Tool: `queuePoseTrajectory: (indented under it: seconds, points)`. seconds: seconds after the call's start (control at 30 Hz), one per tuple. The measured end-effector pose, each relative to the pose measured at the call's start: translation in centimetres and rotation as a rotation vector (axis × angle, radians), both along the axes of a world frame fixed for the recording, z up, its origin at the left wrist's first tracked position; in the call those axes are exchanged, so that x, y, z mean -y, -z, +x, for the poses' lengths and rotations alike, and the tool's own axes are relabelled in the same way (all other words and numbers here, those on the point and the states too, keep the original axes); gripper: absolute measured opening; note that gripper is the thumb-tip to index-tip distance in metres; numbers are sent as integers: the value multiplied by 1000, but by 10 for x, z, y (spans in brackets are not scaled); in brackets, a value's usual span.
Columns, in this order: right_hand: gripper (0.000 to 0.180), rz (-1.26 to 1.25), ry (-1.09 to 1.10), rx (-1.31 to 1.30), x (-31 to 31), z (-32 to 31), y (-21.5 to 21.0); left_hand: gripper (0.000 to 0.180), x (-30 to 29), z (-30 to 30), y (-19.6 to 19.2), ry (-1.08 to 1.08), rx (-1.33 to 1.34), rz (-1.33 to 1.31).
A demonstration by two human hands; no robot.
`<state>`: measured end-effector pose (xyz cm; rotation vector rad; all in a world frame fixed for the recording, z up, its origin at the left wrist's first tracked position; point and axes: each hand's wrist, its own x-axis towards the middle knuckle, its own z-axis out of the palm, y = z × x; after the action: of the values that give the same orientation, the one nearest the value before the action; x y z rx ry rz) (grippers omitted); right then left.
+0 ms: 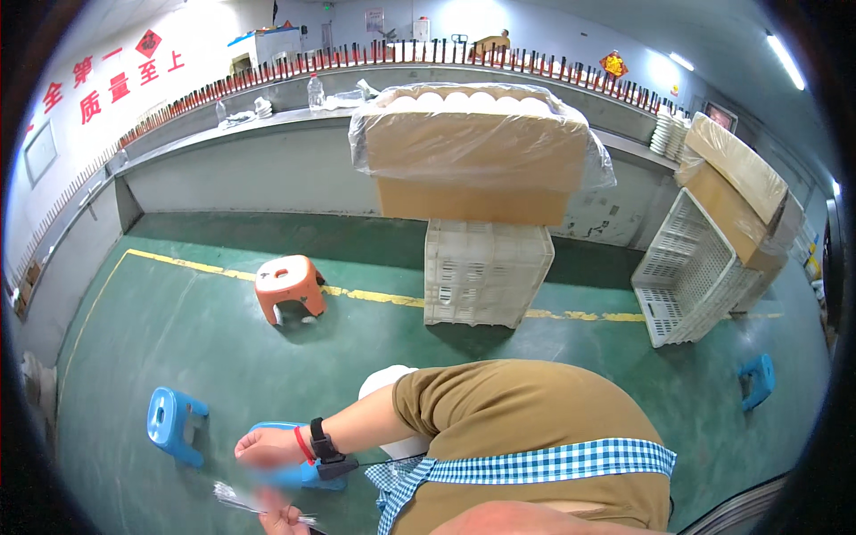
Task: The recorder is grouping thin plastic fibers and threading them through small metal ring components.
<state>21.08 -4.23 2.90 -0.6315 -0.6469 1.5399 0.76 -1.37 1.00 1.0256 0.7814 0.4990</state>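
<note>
My right hand (267, 446) is at the lower left, with a black watch-like band (322, 439) and a red bracelet (304, 445) on its wrist. Its fingers are partly smeared. Just below it, my left hand (282, 519) shows at the lower edge, closed around a bundle of thin white strands (235, 497). What the strands are made of is too small to tell. Beneath my right wrist stands a blue plastic stool (325, 479). My brown sleeve (446, 397) and a blue checked apron strap (553, 459) fill the lower middle.
Another blue stool (169, 423) and an orange stool (290, 287) stand on the green floor. White crates (489, 272) carry a plastic-covered carton (473, 156) of white rounded items. At right, a second carton (727, 205) rests on a tilted crate (682, 267). A grey counter (267, 165) runs behind.
</note>
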Motion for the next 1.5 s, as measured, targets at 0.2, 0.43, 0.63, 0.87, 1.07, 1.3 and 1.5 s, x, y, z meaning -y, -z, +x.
queuePoseTrajectory:
  seconds: [0.2, 0.43, 0.63, 0.87, 1.07, 1.3, 1.5]
  points:
    - [12, 128, -180, -6, -12, 1, -11, 14, 5, -2, -9, 238, 300, -674]
    - [17, -180, 42, 120, -33, -3, 34, 22, 4, 10, -38, -294, -387, 735]
    - [17, -69, -88, -39, -36, -1, 28, 27, -41, -23, 26, -118, -106, -99]
    - [11, 124, -112, 91, -42, 5, 25, 12, -17, -12, 36, -134, 300, -515]
    - [10, -53, 133, 71, -40, -19, 31, 40, -22, -4, 13, -598, -18, 589]
    - [14, -63, -11, -23, -43, -27, 27, 35, -22, -27, 9, -531, 184, -44]
    - [14, 15, -104, -10, -38, -23, 27, 29, -22, -31, 23, -221, 265, -335]
